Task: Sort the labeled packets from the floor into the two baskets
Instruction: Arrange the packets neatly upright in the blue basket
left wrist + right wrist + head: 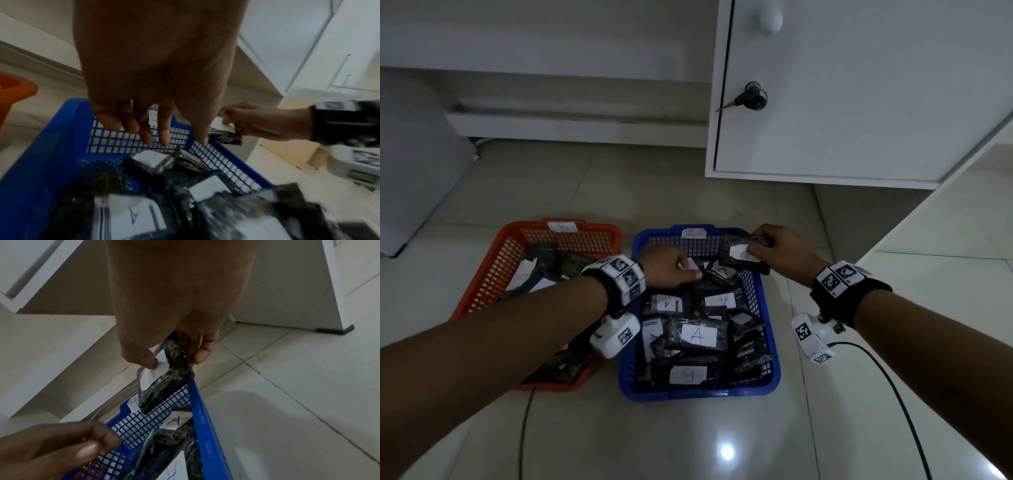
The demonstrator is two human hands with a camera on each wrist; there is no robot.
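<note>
Over the blue basket (631,370) far right corner | my right hand (779,248) pinches the A packet (739,255), long axis across the rim | my left hand (666,269) hangs relaxed, empty, just beside.

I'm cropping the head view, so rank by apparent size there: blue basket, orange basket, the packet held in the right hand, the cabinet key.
1. Blue basket and orange basket: alike; the left arm hides part of the orange one.
2. Held packet.
3. Key.

I see a glossy crinkled plastic packet (168,382) with paper label between my right fingers (202,353), blue basket (770,346) of plastic mesh below, shiny floor tiles (722,445)
</note>
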